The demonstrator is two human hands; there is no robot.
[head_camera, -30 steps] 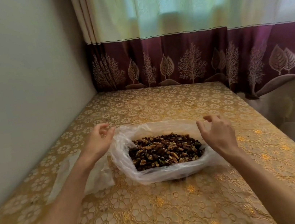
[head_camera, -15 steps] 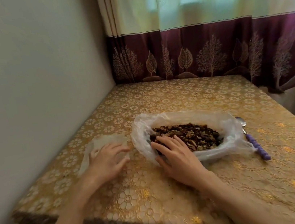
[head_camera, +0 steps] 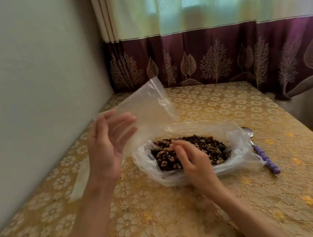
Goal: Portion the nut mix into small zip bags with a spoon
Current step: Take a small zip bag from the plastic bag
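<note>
Lower centre of the frame: two bare forearms reach in over a table (head_camera: pixel 186 224) covered by a gold floral cloth. Right hand (head_camera: pixel 193 161), centre: fingers loosely curled, fingertips just over the near edge of the nut mix (head_camera: pixel 196 149); it grips nothing that can be seen. Left hand (head_camera: pixel 107 147), centre left: raised, palm turned inward, fingers blurred and fairly straight, in contact with the lower edge of a clear small zip bag (head_camera: pixel 148 107), which stands above the table (whether the thumb pinches the bag cannot be told). The nut mix, dark brown and tan, lies in an open thin plastic bag (head_camera: pixel 240 146) at frame centre. A spoon (head_camera: pixel 260 150) with a purple beaded handle lies just beside that bag, right of centre. More clear bags (head_camera: pixel 80 181) lie flat at left, near the wall (head_camera: pixel 26 86). Upper frame: a curtain (head_camera: pixel 209 30), pale above, maroon with tree motifs below.
</note>
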